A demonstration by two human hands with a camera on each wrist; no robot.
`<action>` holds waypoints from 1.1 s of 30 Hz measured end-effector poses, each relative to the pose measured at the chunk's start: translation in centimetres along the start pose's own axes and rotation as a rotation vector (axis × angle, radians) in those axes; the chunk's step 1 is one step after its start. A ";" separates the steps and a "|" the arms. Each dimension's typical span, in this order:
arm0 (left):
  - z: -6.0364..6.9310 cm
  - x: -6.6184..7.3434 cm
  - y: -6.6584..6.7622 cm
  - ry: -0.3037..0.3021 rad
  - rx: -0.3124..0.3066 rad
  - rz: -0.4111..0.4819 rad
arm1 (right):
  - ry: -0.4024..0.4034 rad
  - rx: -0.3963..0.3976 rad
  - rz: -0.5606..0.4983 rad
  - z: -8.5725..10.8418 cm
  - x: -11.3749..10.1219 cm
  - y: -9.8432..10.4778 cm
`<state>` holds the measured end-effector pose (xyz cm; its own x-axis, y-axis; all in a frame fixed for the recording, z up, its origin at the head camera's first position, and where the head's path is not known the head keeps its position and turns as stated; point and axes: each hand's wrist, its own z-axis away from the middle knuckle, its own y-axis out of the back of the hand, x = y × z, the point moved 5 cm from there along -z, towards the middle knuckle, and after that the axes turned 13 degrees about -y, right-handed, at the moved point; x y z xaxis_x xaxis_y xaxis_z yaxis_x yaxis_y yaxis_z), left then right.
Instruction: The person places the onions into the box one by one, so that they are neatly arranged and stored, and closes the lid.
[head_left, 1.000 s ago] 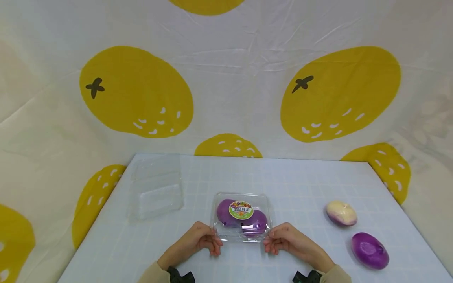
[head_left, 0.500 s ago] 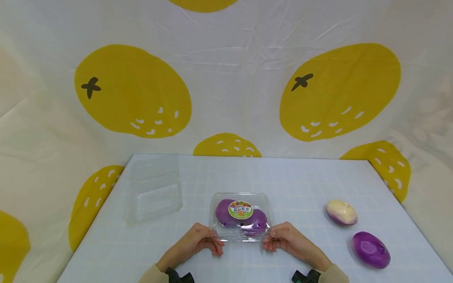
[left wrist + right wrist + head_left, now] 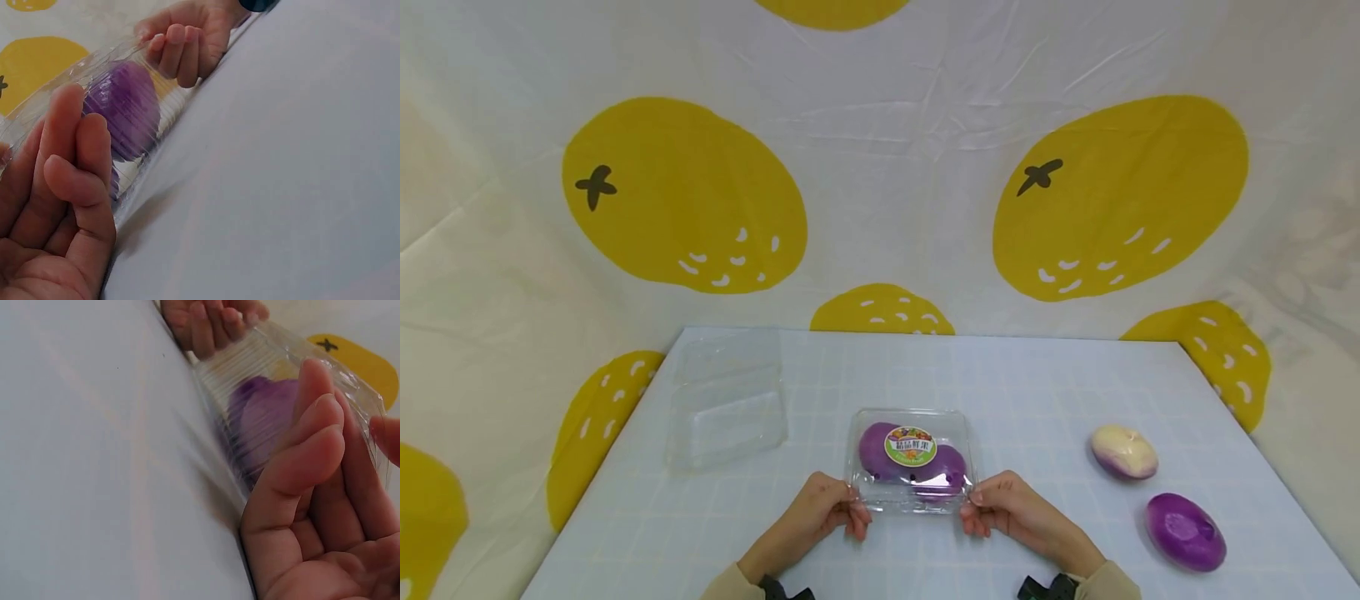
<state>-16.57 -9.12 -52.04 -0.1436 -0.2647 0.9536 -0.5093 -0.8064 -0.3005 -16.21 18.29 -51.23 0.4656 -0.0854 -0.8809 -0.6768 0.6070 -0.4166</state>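
Note:
A lidded clear plastic fruit box [image 3: 951,429] sits at the middle of the table, its lid down. Inside are two glossy purple round pieces [image 3: 876,450], their kind unclear. An oval label [image 3: 911,446] with fruit pictures is stuck on top. My left hand [image 3: 822,510] pinches the box's near left corner between thumb and fingers. At the near right corner, my right hand [image 3: 1017,512] pinches the rim the same way. In the left wrist view, ribbed plastic shows a purple piece [image 3: 125,106] behind it, with the other hand beyond.
Another clear plastic box [image 3: 730,425] stands open at the back left of the white table [image 3: 1022,375]. On the right lie a cream-and-purple oval piece [image 3: 1123,452] and a glossy purple one [image 3: 1185,532]. A cloth printed with yellow fruit [image 3: 688,196] hangs behind.

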 end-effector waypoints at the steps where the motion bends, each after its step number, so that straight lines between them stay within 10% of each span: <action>1: 0.0 0.0 0.0 -0.003 -0.003 -0.007 | -0.001 0.002 0.003 0.0 0.0 0.0; 12: 0.1 -0.2 -0.2 -0.079 -0.115 0.043 | 0.082 -0.010 -0.005 0.0 0.0 -0.4; 33: -0.1 0.0 -0.3 -0.115 -0.112 0.042 | 0.080 -0.025 -0.009 -0.2 0.0 -0.3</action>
<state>-16.50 -8.76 -51.98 -0.0718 -0.3614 0.9297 -0.5974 -0.7308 -0.3302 -16.12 17.98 -51.11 0.4252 -0.1540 -0.8919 -0.6875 0.5860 -0.4289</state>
